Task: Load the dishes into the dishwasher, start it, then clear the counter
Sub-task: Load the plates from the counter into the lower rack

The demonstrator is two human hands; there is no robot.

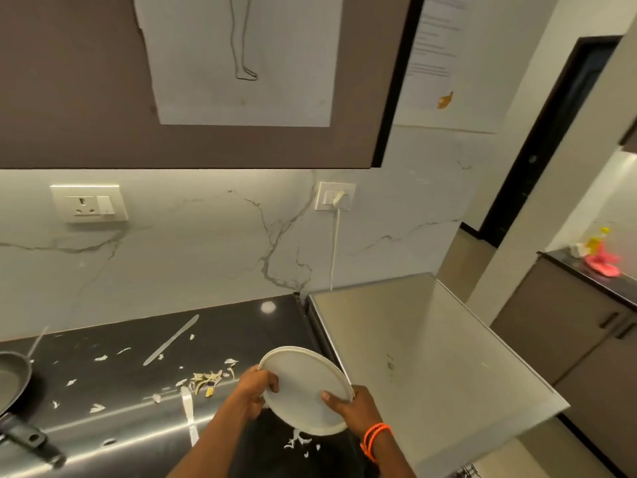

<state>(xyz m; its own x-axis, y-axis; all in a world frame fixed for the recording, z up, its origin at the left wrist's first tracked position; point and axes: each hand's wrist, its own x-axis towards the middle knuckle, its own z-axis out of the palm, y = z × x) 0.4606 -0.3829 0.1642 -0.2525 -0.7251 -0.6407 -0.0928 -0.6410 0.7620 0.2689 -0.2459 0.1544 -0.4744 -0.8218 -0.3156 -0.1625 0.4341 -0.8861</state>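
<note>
Evidently the loading step is being carried out: a white plate (305, 389) is being held tilted over the scrap-strewn black counter (103, 391), just beside the steel dishwasher top (431, 357). Its left rim is being gripped by the left hand (253, 391), fingers curled over the edge, while the right hand (351, 407) is pinching the right rim, thumb on the face. Next, lowering into the rack, seemingly glimpsed at the bottom edge, is being called for.
</note>
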